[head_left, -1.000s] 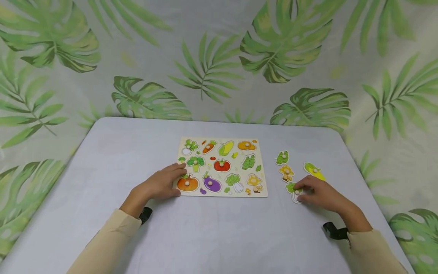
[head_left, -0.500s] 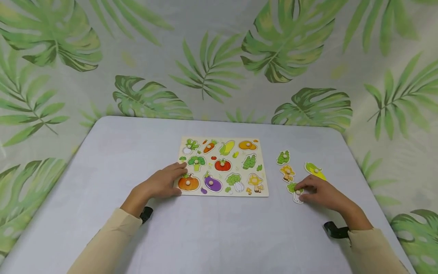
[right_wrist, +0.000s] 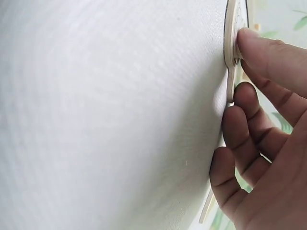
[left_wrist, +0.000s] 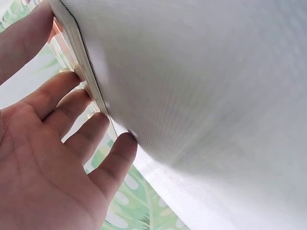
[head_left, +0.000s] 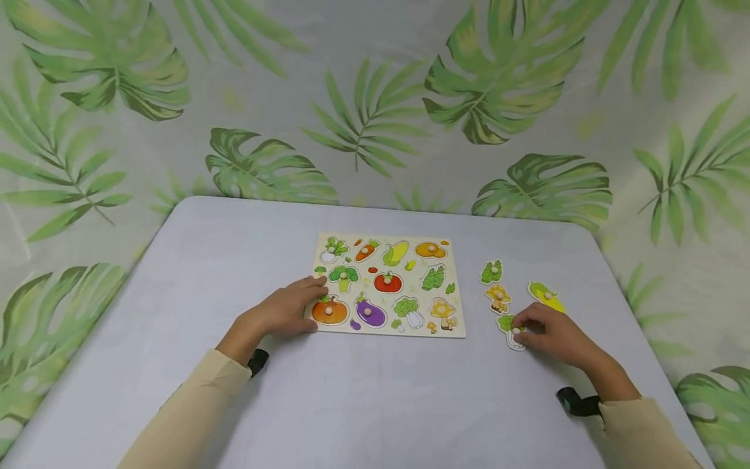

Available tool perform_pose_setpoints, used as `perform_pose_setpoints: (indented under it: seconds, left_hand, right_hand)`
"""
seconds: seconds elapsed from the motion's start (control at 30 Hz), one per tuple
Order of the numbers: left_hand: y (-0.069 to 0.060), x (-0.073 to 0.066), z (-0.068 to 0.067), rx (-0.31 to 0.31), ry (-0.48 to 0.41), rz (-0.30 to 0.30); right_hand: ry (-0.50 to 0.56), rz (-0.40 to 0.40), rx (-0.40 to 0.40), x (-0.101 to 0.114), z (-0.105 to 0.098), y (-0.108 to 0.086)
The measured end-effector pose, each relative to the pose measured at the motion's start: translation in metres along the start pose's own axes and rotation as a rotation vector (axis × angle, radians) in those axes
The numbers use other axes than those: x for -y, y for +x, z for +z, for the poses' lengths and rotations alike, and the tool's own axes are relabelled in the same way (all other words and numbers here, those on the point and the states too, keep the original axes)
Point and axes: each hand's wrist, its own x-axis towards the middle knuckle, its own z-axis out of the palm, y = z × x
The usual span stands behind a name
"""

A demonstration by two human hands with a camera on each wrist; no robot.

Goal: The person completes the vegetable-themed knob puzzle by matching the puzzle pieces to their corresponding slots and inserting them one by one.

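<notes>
A wooden vegetable board (head_left: 423,286) lies on the table, its left edge touched by my left hand (head_left: 287,309), whose fingers are spread along that side. In the left wrist view the fingertips of the left hand (left_wrist: 72,139) rest at the board's edge (left_wrist: 81,52). My right hand (head_left: 556,335) pinches the knob of the bok choy piece (head_left: 507,324), right of the board. In the right wrist view the thumb and a finger of the right hand (right_wrist: 268,120) meet at the piece (right_wrist: 230,48), which lies flat on the cloth.
Mushroom piece (head_left: 498,298) and green piece (head_left: 491,271) lie above the bok choy piece; corn piece (head_left: 545,295) lies just beyond the right hand. The board holds knobbed pieces such as the tomato (head_left: 388,282) and eggplant (head_left: 370,313). White cloth covers the table (head_left: 375,397).
The head view has shifted slightly, moving everything a little to the right in the picture. Both hands otherwise keep their places, and the bok choy piece stays on the table.
</notes>
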Motion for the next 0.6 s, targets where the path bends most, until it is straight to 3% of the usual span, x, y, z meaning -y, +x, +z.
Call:
perform_pose_setpoints:
  seconds: [0.33, 0.6]
  left_hand:
    - [0.0, -0.002, 0.0, -0.001, -0.021, 0.01]
    - [0.0, -0.002, -0.001, 0.0, -0.013, -0.004]
  right_hand:
    - [-0.049, -0.05, -0.018, -0.002, -0.004, -0.003]
    - [-0.04, -0.103, -0.083, 0.004, -0.015, -0.001]
